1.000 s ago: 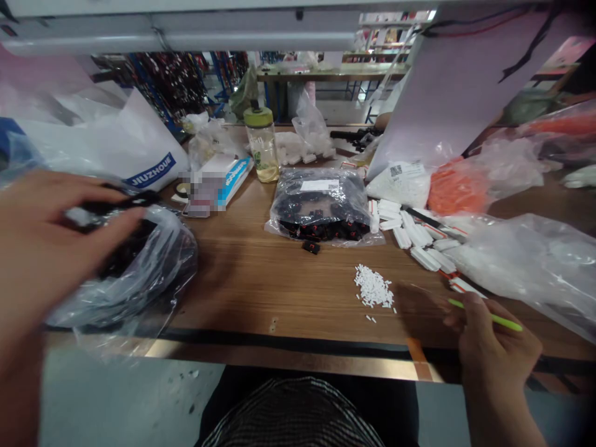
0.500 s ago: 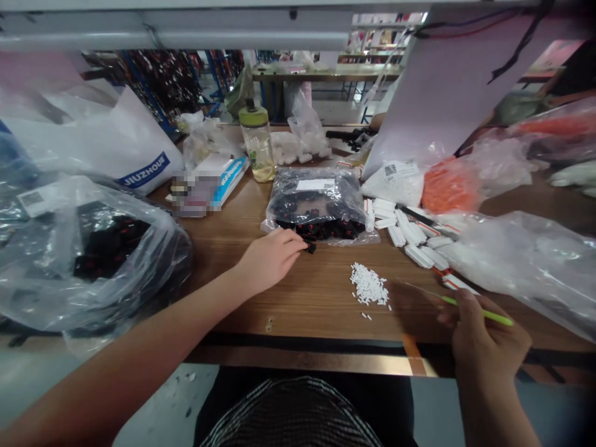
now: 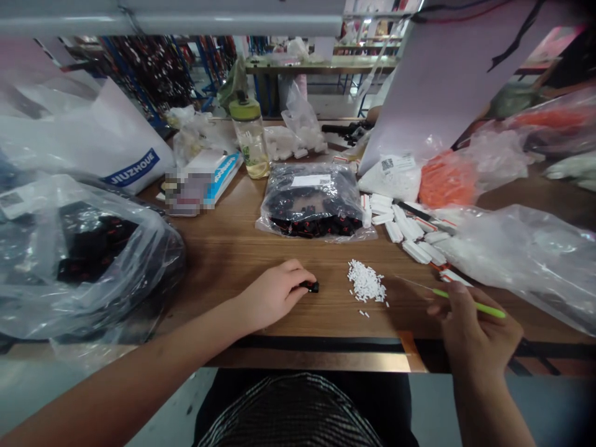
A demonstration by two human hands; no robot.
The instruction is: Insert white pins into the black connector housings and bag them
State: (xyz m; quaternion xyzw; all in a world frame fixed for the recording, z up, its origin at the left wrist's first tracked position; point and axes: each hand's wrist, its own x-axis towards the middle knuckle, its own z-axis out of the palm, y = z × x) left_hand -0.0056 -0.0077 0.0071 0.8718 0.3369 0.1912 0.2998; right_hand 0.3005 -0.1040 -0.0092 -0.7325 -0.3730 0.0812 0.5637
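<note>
Two bare hands in view, both over one wooden table [image 3: 223, 254]. Far left, at nine o'clock from the left hand, one large crumpled clear bag [image 3: 84, 261] holds black parts with red marks, too many to count. Behind it, at ten o'clock, one white carrier bag [image 3: 116, 155] with blue lettering. At eleven o'clock, one box [image 3: 205, 180] with a blue edge, and one bottle [image 3: 250, 139] with a green lid standing upright beside it. Left hand [image 3: 274, 295] rests on the tabletop, forearm coming in from seven o'clock; thumb and forefinger pinch one small black part [image 3: 311, 286] that sits on the wood, the other fingers curled under. That part lies near the front middle of the table. At twelve o'clock from it, well apart, one flat sealed bag [image 3: 316, 202] of more black parts, white label on top. At three o'clock, near the part but not touching, one heap of tiny white pellets [image 3: 365, 287], a few strays at its six o'clock edge. Further right, at one o'clock, roughly a dozen white blocks [image 3: 410, 233] lie scattered; exact count not clear. One orange bag [image 3: 444, 180] behind them. Right hand [image 3: 475, 335] hovers at the front edge, fingers closed around one thin green stick [image 3: 470, 303], its fine tip pointing to nine o'clock. One big clear bag [image 3: 526, 254] at far right.
</note>
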